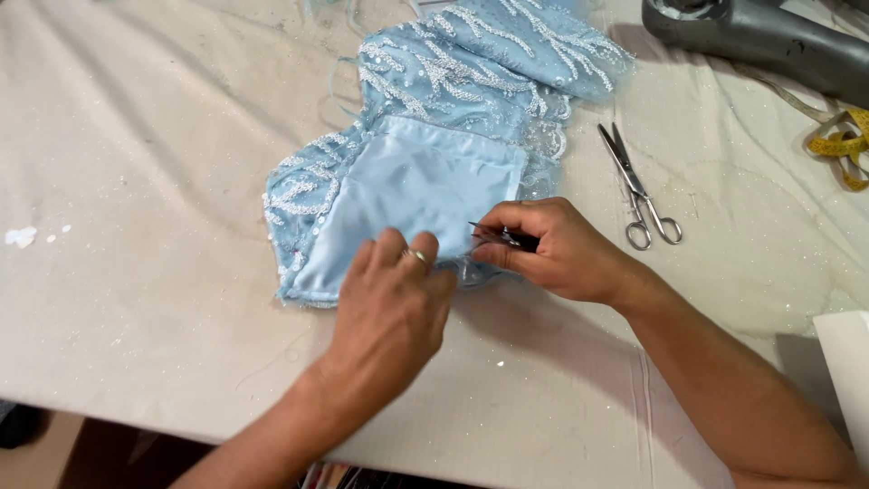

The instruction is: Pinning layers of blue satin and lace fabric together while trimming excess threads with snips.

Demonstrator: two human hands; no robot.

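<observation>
Right hand (552, 249): fingers (507, 222) pressed together, pinching one small dark snipping tool (502, 237), its tip pointing left at the hem.

Left hand (394, 303): fingers (398, 249) held close together and laid flat, pressing down the near edge of the lining; one ring on one finger.

Garment piece (425, 181), one: pale blue, satin lining face up, sequinned lace outer layer folded out above and to the left. It lies on the tabletop (136, 226) toward the far edge, near the middle. Judged light, soft and limp; the lining looks slippery, the beadwork snag-prone and fragile. Best held flat by the hem or pinched at the lining's seam, not by the lace.

Scissors (638, 190), one pair: metal, closed, just right of the garment, apart from it.

Measuring tape (842, 149), one: yellow, coiled loosely at the right edge.

Grey appliance (760, 36), one: far right corner, kind unclear.

White scraps (23, 237), a few: left edge.
</observation>
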